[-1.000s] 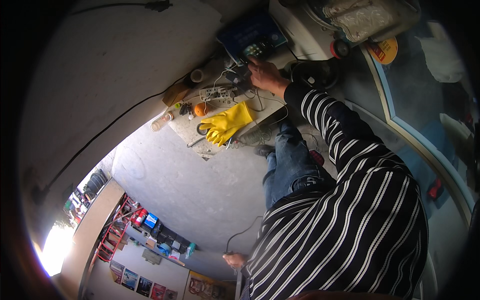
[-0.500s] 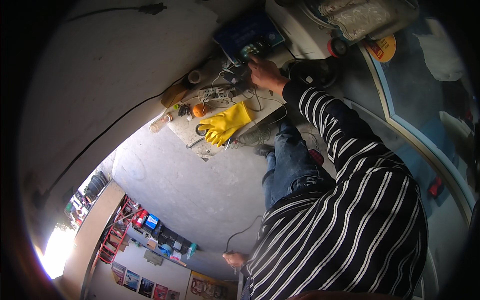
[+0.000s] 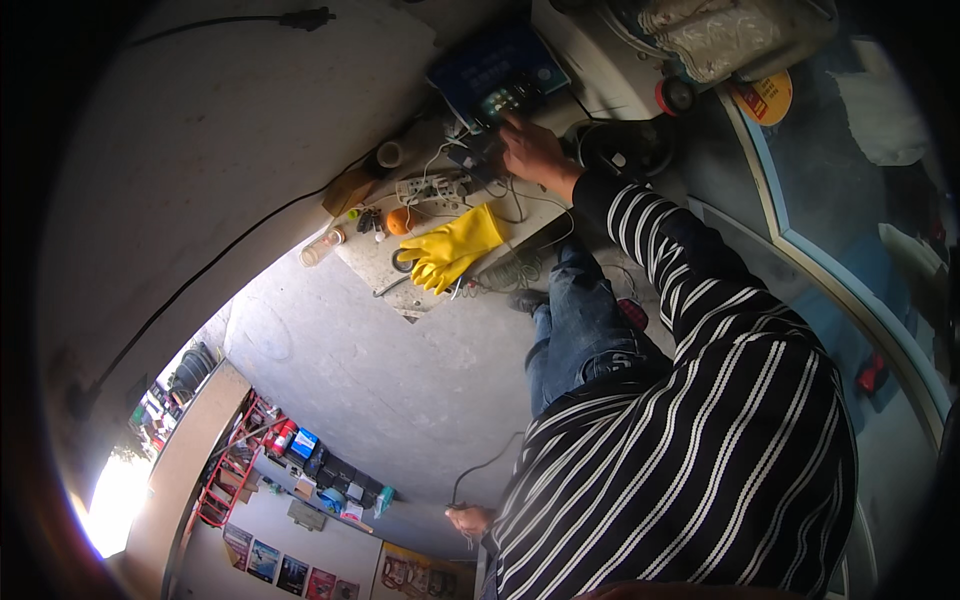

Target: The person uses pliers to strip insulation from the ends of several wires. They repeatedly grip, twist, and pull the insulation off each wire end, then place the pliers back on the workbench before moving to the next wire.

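Observation:
My right hand point(image 3: 535, 155) reaches to the far end of the low table, its index finger stretched out at the lower edge of a lit phone screen point(image 3: 505, 98). The phone leans against a dark blue box point(image 3: 490, 65). My right hand grips nothing that I can see; its other fingers are partly hidden. Low in the picture, my left hand point(image 3: 470, 519) is closed around a thin dark cable point(image 3: 480, 467), which curves up toward my striped shirt. Yellow rubber gloves point(image 3: 455, 247) lie on the table point(image 3: 405, 297), with an orange point(image 3: 399, 221) beside them.
A white power strip point(image 3: 430, 188) with tangled cords lies behind the gloves. A clear jar point(image 3: 321, 246) stands at the table's left edge. Near my right forearm is a round black container point(image 3: 625, 148). Red metal racking point(image 3: 215, 490) and boxed goods line the lower left.
My right hand has shifted slightly right and down, its fingertip drawing back a little from the phone. The left hand keeps its place with the cable.

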{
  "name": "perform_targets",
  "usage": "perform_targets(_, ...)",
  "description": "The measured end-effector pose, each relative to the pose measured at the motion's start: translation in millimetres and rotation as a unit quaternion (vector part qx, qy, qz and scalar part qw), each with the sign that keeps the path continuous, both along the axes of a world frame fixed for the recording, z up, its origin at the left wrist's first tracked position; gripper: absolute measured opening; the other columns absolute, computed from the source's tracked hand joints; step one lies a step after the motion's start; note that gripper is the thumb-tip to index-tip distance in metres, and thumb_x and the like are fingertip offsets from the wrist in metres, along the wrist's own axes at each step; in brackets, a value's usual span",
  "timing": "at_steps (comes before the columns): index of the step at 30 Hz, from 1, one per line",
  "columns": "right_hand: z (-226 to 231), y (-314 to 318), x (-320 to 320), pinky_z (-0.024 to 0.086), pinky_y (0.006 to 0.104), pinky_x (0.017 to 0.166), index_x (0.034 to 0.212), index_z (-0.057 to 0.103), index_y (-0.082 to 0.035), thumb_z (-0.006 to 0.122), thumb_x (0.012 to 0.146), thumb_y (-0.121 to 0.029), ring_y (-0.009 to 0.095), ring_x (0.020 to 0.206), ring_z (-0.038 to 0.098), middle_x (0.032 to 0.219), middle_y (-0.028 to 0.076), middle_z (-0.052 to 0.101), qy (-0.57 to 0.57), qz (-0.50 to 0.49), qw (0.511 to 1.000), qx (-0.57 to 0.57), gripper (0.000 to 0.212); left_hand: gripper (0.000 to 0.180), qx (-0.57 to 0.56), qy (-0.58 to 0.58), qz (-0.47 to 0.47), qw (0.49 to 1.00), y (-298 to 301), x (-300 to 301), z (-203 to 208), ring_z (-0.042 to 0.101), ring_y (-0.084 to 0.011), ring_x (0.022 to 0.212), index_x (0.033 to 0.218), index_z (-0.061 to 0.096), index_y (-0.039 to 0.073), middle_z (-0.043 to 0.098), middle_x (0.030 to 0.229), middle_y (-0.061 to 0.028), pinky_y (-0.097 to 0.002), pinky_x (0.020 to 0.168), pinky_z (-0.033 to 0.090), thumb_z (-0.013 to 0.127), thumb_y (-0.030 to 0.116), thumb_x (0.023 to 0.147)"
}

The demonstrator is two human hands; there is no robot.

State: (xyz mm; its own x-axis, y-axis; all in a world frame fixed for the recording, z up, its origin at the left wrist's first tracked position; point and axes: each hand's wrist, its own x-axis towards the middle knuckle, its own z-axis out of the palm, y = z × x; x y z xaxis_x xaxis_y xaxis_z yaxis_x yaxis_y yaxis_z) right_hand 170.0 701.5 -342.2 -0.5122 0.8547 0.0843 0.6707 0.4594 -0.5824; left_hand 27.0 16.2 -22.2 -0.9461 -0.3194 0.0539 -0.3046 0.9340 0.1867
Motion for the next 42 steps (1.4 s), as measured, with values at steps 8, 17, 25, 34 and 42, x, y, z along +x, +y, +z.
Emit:
perform_targets(8,0.5,-14.4,24.4,0.058,0.047,0.082,0.105,0.062,-0.006,0.067,0.081,-0.015,0.034,0.104,0.069,0.149,0.015,0.055,-0.019,-0.02,0.998,-0.05,0.026,0.06,-0.048,0.062,-0.048,0.996,-15.1,-8.4,-7.6,0.052,-0.0361,0.069,0.082,0.065,-0.005,0.062,0.074,-0.0204,-0.0511,0.07,0.043,0.039,0.042,0.108)
perform_targets(17,-7.3,3.7,47.1,0.058,0.0451,0.084,0.099,0.064,-0.006,0.065,0.085,-0.02,0.034,0.104,0.069,0.14,0.015,0.061,-0.113,-0.014,0.993,-0.024,0.02,0.059,0.004,0.08,-0.035,0.996,-10.4,-14.6,-9.1,0.055,-0.0383,0.07,0.084,0.065,-0.005,0.064,0.077,-0.022,-0.0505,0.069,0.045,0.038,0.04,0.11)
perform_targets(25,-2.7,21.6,42.8,0.059,0.0442,0.079,0.1,0.066,-0.005,0.064,0.086,-0.021,0.033,0.104,0.068,0.129,0.015,0.065,-0.068,-0.017,0.997,0.014,0.021,0.06,-0.133,0.103,-0.071,0.983,-17.3,-25.8,-22.8,0.053,-0.0389,0.071,0.085,0.065,-0.005,0.063,0.077,-0.0228,-0.052,0.07,0.043,0.038,0.044,0.109)
perform_targets(34,-1.5,58.7,19.4,0.06,0.0457,0.074,0.104,0.069,-0.006,0.064,0.086,-0.017,0.034,0.089,0.073,0.134,0.015,0.063,-0.072,-0.046,0.996,0.014,0.022,0.024,-0.406,0.191,-0.235,0.862,-54.5,-39.1,-38.4,0.063,-0.0242,0.075,0.105,0.071,0.004,0.066,0.088,-0.0079,-0.0378,0.065,0.052,0.06,0.026,0.105)
perform_targets(42,-7.1,70.3,16.7,0.061,0.0472,0.077,0.108,0.068,-0.006,0.066,0.085,-0.019,0.037,0.091,0.073,0.142,0.014,0.06,-0.123,-0.041,0.991,-0.025,0.027,0.015,-0.509,0.142,-0.225,0.818,-71.6,-37.9,-45.2,0.065,-0.0145,0.076,0.109,0.072,0.011,0.066,0.092,0.0009,-0.0282,0.061,0.054,0.073,0.023,0.1)
